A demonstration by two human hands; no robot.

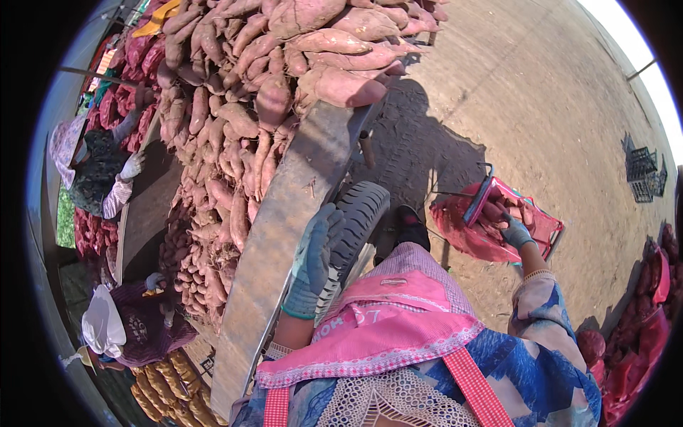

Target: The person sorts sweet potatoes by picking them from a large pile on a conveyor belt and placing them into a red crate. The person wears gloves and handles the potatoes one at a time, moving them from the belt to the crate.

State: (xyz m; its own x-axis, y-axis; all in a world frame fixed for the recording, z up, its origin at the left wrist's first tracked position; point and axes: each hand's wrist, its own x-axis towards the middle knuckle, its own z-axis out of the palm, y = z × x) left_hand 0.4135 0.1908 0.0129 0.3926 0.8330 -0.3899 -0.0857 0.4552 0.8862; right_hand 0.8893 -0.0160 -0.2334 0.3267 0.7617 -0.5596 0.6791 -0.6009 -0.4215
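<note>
My left hand (313, 261), in a blue-grey work glove, is beside the metal table's rim (288, 213) with its fingers extended and nothing in it. Below it a black rubber tyre (363, 205) is partly hidden. My right hand (516, 232), also gloved, reaches into the mouth of a red mesh bag (453, 235) that hangs open on a metal frame (478, 195). Its fingers touch sweet potatoes (493, 211) inside; whether they grip one cannot be seen. A large heap of sweet potatoes (229, 117) covers the table on my left.
Across the table are a person in a patterned hat (96, 165) and another in a white hat (139, 320). Filled red bags (635, 341) lie at right. Black plastic crates (643, 171) stand on the dirt ground (533, 96). Packed yellow-brown bags (171, 389) lie at lower left.
</note>
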